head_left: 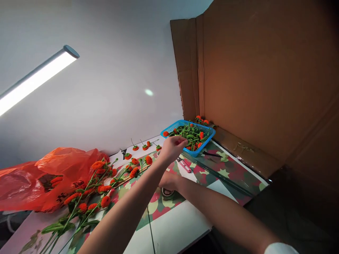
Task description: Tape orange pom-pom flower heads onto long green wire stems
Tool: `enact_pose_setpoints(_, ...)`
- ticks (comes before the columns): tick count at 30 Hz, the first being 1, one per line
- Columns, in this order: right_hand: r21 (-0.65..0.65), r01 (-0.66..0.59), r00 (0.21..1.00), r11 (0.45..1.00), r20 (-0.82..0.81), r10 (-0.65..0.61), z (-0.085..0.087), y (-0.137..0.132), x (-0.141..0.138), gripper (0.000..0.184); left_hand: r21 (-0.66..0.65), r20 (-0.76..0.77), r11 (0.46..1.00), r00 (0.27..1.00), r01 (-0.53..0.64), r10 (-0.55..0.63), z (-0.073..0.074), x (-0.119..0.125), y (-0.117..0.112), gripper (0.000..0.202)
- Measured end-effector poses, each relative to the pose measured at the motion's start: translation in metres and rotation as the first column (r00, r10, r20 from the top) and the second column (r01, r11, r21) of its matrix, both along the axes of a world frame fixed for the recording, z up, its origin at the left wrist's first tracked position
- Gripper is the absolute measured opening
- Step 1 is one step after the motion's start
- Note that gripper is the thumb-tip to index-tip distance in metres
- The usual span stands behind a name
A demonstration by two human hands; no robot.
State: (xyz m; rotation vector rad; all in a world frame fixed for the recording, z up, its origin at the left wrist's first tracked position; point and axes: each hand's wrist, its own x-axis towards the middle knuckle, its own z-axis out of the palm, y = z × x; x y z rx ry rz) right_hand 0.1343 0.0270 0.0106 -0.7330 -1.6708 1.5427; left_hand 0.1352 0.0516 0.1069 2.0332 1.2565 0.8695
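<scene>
My left hand point(174, 146) reaches out in front of the near edge of a blue plastic basket point(194, 152). Its fingers are curled together in a pinch, and whatever they may hold is too small to make out. Inside the basket lies a heap of green stems and leaves point(194, 133) with orange flower heads among them. My right hand point(169, 180) is lower and nearer, its fingers hidden behind my left forearm. Just below it sits a small round container point(167, 192), partly covered. Pink-handled snips point(184, 165) lie on the table between my hands and the basket.
On the left, orange fuzzy flowers on long green stems point(92, 190) lie beside a crumpled orange plastic bag point(60, 176). Several short-stemmed flower heads point(145, 146) line the wall. A dark slim tool point(212, 154) rests by the basket. Cardboard point(259, 81) walls the right; a lamp point(39, 76) hangs upper left.
</scene>
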Motion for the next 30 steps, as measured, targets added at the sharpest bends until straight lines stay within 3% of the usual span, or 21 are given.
enact_pose_setpoints(3, -0.107, -0.047, 0.994, 0.993, -0.101, 0.037, -0.008, 0.002, -0.002, 0.015, -0.082, 0.317, 0.996, 0.946, -0.041, 0.065, 0.002, -0.049, -0.038, 0.022)
enact_pose_setpoints(6, -0.248, -0.107, 0.986, 0.963, -0.151, 0.07, -0.012, 0.004, -0.002, 0.019, -0.214, 0.595, 0.967, 0.767, -0.136, 0.24, -0.011, -0.097, -0.072, 0.026)
enact_pose_setpoints(9, -0.32, -0.075, 0.987, 0.945, -0.161, 0.024, -0.011, 0.005, -0.003, 0.026, -0.354, 0.7, 0.913, 0.589, -0.205, 0.404, -0.033, -0.133, -0.093, 0.033)
enact_pose_setpoints(12, -0.348, -0.049, 0.99, 0.936, -0.144, -0.001, -0.01, 0.003, -0.003, 0.03, -0.419, 0.712, 0.861, 0.484, -0.288, 0.508, -0.058, -0.155, -0.1, 0.038)
enact_pose_setpoints(16, -0.344, -0.028, 0.99, 0.939, -0.139, -0.022, -0.01, 0.0, -0.005, 0.031, -0.515, 0.678, 0.802, 0.428, -0.303, 0.597, -0.087, -0.163, -0.096, 0.042)
enact_pose_setpoints(20, -0.324, 0.013, 0.987, 0.946, -0.147, -0.064, -0.009, -0.004, -0.008, 0.031, -0.554, 0.668, 0.772, 0.387, -0.312, 0.636, -0.104, -0.152, -0.093, 0.036)
enact_pose_setpoints(26, -0.321, 0.039, 0.987, 0.946, -0.137, -0.087, -0.004, -0.007, -0.009, 0.028, -0.585, 0.696, 0.766, 0.318, -0.268, 0.643, -0.106, -0.134, -0.096, 0.035)
enact_pose_setpoints(30, -0.321, 0.068, 0.986, 0.945, -0.12, -0.112, -0.004, -0.008, -0.007, 0.028, -0.51, 0.685, 0.782, 0.38, -0.358, 0.621, -0.102, -0.133, -0.1, 0.031)
